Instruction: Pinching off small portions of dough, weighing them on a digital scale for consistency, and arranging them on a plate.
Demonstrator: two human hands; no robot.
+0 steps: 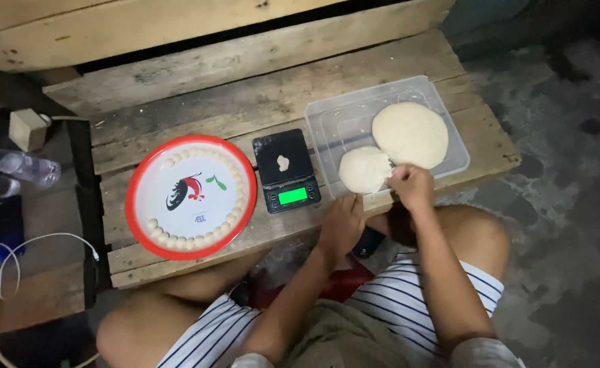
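R hand (411, 185) pinched the small dough lump (364, 168) in the tub (327, 112), center-right; L hand (341, 221) curled loosely w/ nothing in it, just below the lump.

Rough wooden plank bench (197, 88) over stained grey concrete floor (559, 136), dim light
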